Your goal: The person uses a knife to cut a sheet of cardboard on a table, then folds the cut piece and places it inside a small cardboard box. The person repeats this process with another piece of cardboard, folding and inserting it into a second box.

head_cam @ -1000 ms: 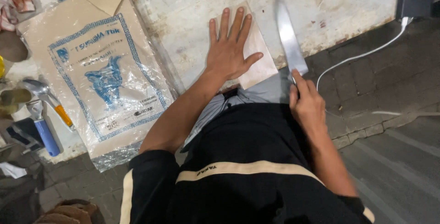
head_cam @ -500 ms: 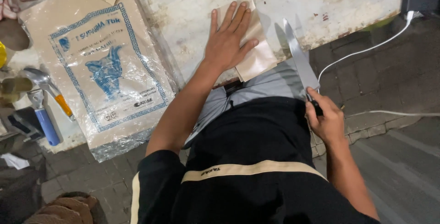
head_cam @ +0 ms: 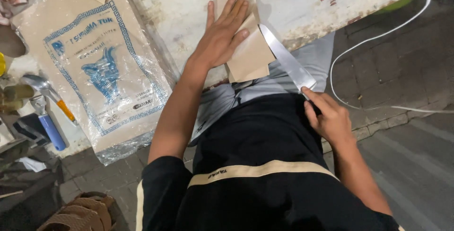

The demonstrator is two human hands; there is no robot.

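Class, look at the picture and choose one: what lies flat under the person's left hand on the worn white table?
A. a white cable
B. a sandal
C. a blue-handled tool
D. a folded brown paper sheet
D: the left hand presses flat on the brown paper sheet at the table edge, while the right hand holds a long knife beside it.

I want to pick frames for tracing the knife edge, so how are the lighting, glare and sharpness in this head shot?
Head view: hard light from above, bright on the white table; the knife blade gleams pale, nearly merging with the grey cloth behind it; the left hand casts a short shadow on the brown paper; the right hand is sharp; the lower left corner falls into darkness; the plastic bag shows glare.
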